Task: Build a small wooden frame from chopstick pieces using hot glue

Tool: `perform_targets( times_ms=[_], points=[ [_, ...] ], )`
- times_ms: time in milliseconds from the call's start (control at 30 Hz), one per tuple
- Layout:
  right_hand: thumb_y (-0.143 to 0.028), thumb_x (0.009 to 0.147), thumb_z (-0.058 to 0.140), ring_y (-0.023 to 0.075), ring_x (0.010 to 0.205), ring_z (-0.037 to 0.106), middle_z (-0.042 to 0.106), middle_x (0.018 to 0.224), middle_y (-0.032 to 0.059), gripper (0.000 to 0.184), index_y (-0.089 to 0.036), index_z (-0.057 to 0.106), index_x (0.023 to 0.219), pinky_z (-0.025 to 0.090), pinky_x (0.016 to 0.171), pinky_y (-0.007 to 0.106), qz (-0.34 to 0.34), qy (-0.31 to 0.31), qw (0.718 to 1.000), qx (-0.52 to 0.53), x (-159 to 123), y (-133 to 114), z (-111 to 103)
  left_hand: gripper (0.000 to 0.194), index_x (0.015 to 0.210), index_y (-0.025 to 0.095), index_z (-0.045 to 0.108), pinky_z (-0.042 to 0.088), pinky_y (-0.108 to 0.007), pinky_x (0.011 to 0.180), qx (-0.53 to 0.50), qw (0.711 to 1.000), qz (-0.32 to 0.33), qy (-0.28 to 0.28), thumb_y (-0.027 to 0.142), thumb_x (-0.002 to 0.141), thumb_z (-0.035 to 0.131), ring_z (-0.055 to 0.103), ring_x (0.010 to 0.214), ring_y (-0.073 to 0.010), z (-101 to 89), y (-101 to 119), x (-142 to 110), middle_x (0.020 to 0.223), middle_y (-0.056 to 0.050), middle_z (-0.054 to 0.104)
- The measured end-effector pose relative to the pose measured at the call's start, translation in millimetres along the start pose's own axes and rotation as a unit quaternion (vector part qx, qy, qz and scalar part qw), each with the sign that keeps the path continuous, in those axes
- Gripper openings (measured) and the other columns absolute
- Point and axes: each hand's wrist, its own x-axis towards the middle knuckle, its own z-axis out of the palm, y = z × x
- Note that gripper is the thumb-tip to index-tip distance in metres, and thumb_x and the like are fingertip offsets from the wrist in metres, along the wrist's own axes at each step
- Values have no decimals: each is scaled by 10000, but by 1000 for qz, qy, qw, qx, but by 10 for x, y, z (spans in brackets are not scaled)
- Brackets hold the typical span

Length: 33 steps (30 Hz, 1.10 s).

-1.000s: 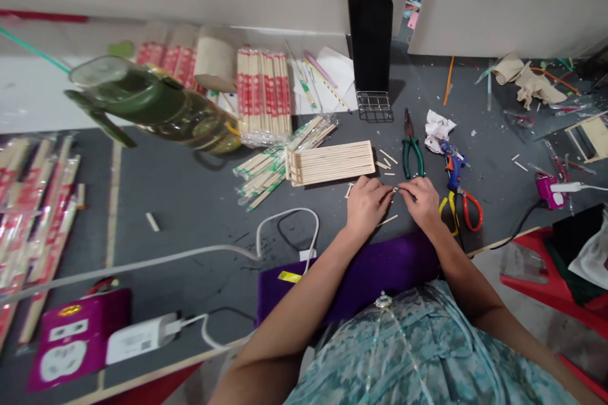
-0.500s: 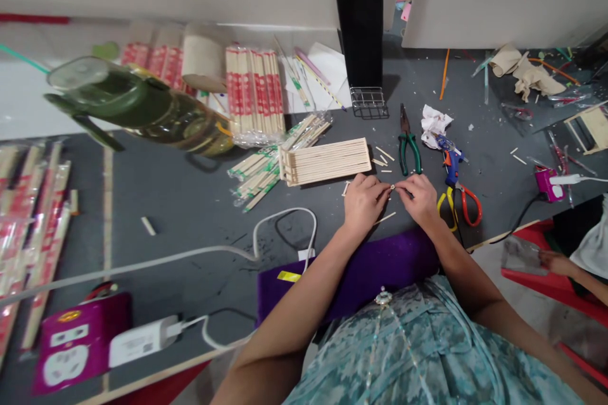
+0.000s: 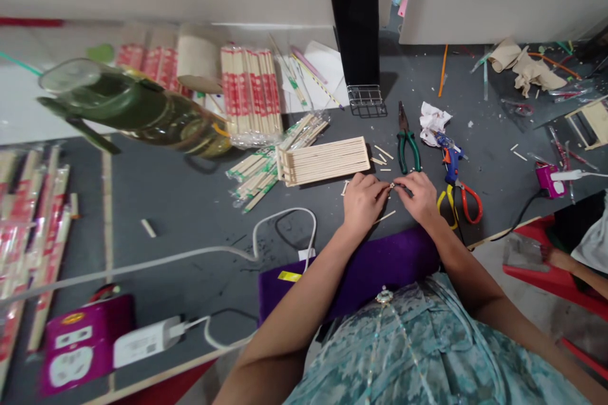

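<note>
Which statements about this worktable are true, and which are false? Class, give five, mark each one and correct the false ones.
1. The left hand and right hand meet at a small pale piece. True.
2. The slatted wooden tray is held in the right hand. False: the slatted wooden tray is in neither hand; it lies beyond the left hand.
3. The green-handled pliers lie with their handles nearer the hands than their jaws. True.
4. The phone lies flat. False: the phone stands propped on a wire stand.
5. The glue gun lies right of the green-handled pliers. True.
</note>
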Motion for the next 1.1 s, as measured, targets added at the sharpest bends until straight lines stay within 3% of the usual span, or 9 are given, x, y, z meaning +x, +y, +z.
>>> perform_targets(
  times_ms=[500,1100],
  points=[
    [-286,969,578,219,889,569,681,886,52,182,-254,750,921,455,810,340,-3,9,999,-39,22,-19,27,230,891,198,759,416,-352,707,12,1000,9,9,298,975,570,501,792,-229,15,-7,3,762,-62,652],
    [-333,957,624,212,864,583,681,836,49,180,-239,762,889,469,798,332,-11,18,1000,5,4,11,19,205,884,196,757,414,-353,694,-6,1000,10,17,291,966,595,490,787,-224,21,-18,3,758,-57,662]
  ],
)
